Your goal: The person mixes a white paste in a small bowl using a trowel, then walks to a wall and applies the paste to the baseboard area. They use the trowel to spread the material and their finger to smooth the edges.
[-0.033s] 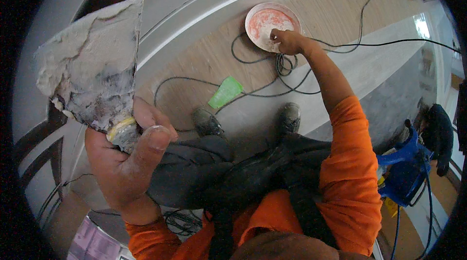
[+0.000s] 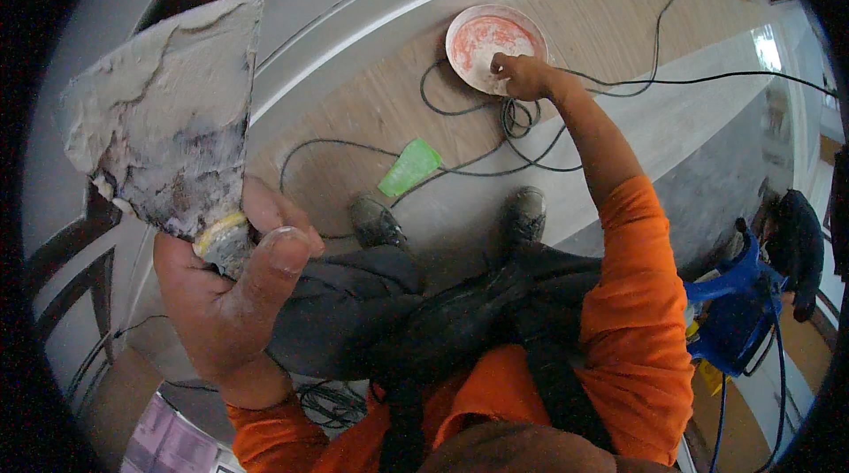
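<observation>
A wide putty knife [image 2: 168,110], its blade caked with pale filler, points up at the far left. My left hand [image 2: 230,287] is closed around its smeared handle, which has a yellow band, and the thumb lies along it. My right arm reaches out to a round white bowl [image 2: 468,18] with pinkish-red and whitish residue inside. Over the bowl's near right side, my right hand [image 2: 531,80] has its fingers curled closed. Whether they grip the rim or something small is hidden.
A green flat piece [image 2: 411,166] lies on the wood-look floor between bowl and shoes. Looped black cable [image 2: 520,119] runs around it and off to the right. A white-trimmed wall [image 2: 371,22] borders the upper left. Blue equipment [image 2: 738,314] stands at the right.
The putty knife has shifted very slightly up and left with my left hand. My right hand and the bowl have not visibly moved.
</observation>
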`<move>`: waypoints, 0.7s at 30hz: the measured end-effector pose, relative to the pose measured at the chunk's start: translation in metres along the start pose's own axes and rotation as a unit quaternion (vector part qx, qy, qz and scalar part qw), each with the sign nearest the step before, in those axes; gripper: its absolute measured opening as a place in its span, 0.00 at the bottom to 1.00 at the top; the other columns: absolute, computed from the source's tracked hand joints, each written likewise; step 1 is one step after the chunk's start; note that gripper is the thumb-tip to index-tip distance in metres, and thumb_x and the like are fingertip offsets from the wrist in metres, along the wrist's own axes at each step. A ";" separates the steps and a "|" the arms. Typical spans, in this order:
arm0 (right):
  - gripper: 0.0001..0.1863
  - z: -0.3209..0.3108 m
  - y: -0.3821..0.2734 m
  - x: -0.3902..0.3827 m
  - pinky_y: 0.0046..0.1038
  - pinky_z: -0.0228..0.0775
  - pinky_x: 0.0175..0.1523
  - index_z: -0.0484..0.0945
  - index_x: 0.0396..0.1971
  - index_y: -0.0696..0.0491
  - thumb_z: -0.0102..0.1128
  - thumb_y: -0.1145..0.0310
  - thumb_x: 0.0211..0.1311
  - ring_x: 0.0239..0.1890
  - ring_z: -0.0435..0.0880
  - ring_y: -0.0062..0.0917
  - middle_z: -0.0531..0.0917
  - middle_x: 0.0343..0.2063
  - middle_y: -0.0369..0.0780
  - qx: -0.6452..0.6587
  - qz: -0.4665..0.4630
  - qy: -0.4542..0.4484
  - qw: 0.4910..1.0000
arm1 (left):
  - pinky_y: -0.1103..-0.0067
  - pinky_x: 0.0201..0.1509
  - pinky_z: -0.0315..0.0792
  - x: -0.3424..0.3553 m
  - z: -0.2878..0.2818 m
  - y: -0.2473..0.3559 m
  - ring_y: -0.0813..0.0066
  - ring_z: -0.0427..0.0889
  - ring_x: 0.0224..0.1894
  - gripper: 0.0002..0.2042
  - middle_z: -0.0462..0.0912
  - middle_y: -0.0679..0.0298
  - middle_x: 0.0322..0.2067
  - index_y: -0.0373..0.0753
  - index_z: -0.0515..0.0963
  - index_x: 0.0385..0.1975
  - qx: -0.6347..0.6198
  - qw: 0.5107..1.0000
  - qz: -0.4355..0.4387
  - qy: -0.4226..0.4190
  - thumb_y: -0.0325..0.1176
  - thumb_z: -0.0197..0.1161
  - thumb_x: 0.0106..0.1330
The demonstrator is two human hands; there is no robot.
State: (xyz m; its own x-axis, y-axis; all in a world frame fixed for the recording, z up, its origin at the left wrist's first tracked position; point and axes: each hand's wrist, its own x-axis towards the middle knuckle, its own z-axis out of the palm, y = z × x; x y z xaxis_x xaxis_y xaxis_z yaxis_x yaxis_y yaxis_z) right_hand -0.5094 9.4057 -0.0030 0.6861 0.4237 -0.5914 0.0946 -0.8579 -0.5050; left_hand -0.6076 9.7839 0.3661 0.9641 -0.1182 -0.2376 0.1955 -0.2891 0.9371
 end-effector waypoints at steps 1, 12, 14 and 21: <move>0.25 0.000 0.000 0.000 0.45 0.75 0.58 0.71 0.57 0.55 0.57 0.73 0.56 0.54 0.84 0.49 0.85 0.50 0.52 0.004 -0.013 -0.001 1.000 | 0.80 0.34 0.74 0.000 0.002 0.002 0.73 0.80 0.27 0.18 0.82 0.59 0.25 0.35 0.75 0.28 -0.003 1.000 -0.001 0.004 0.40 0.79 0.58; 0.24 0.004 0.000 0.000 0.40 0.77 0.56 0.73 0.53 0.57 0.53 0.79 0.52 0.53 0.86 0.41 0.88 0.44 0.50 0.066 -0.009 0.010 0.998 | 0.78 0.35 0.74 0.002 0.007 0.009 0.73 0.81 0.28 0.17 0.82 0.58 0.26 0.35 0.75 0.29 -0.009 1.000 -0.016 -0.008 0.37 0.78 0.57; 0.22 0.005 0.000 0.000 0.38 0.77 0.55 0.74 0.52 0.57 0.54 0.79 0.53 0.52 0.87 0.40 0.88 0.43 0.50 0.083 -0.020 0.017 0.996 | 0.78 0.35 0.75 0.003 0.008 0.011 0.72 0.81 0.28 0.16 0.82 0.58 0.26 0.35 0.75 0.30 -0.005 1.000 -0.016 -0.015 0.36 0.78 0.57; 0.17 -0.005 0.014 0.006 0.38 0.77 0.53 0.76 0.48 0.57 0.55 0.77 0.57 0.49 0.87 0.40 0.87 0.43 0.50 0.161 -0.044 0.088 0.982 | 0.78 0.35 0.75 0.003 0.009 0.011 0.72 0.81 0.29 0.17 0.82 0.58 0.26 0.35 0.75 0.29 -0.011 1.000 -0.006 -0.021 0.36 0.78 0.57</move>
State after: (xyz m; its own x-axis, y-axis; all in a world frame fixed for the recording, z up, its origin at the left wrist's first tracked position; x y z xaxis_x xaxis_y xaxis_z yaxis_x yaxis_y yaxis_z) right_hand -0.5006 9.3944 -0.0109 0.8017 0.4114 -0.4335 -0.0548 -0.6717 -0.7388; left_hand -0.6047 9.7714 0.3732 0.9534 -0.1554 -0.2587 0.2112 -0.2689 0.9397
